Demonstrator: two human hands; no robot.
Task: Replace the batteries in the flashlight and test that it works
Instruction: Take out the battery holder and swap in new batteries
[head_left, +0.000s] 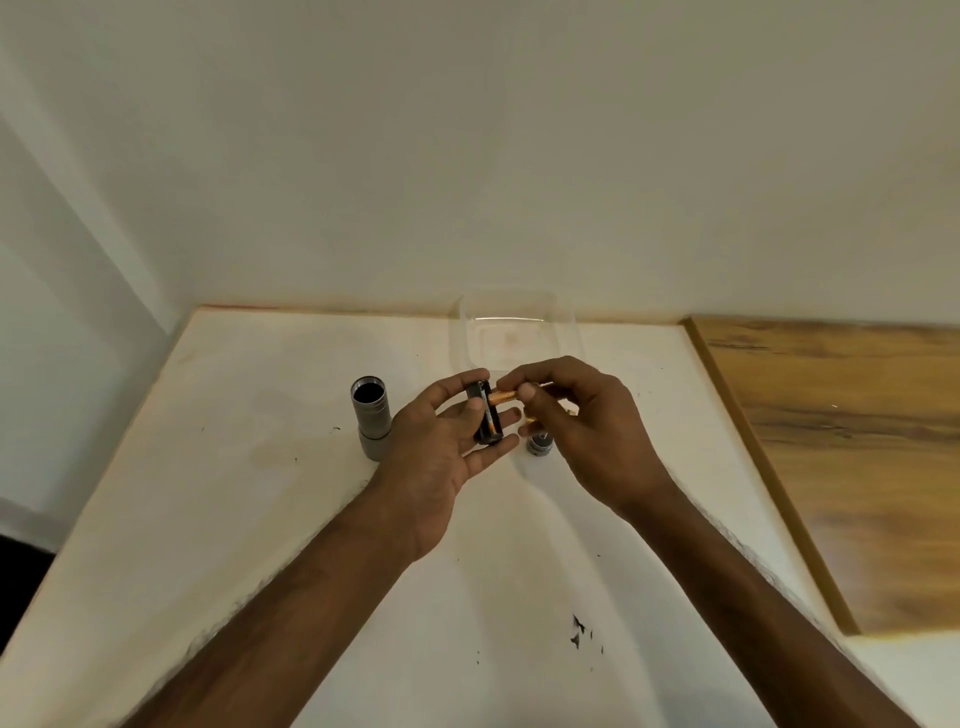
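Note:
My left hand (441, 447) holds a black battery holder (487, 413) upright between thumb and fingers, above the white table (234, 467). My right hand (582, 415) pinches a copper-coloured battery (503, 397) whose tip touches the holder's upper part. More copper-coloured batteries (530, 427) show under the right fingers, partly hidden. The grey flashlight body (370, 415) stands on the table left of my left hand, its open end facing up. The grey tail cap (539, 443) lies on the table below my right fingers.
A clear plastic container (514, 332) stands by the wall behind my hands. A wooden board (852, 447) covers the right side of the surface. Dark specks (579, 631) mark the table nearer to me. The table's left edge drops off to the floor.

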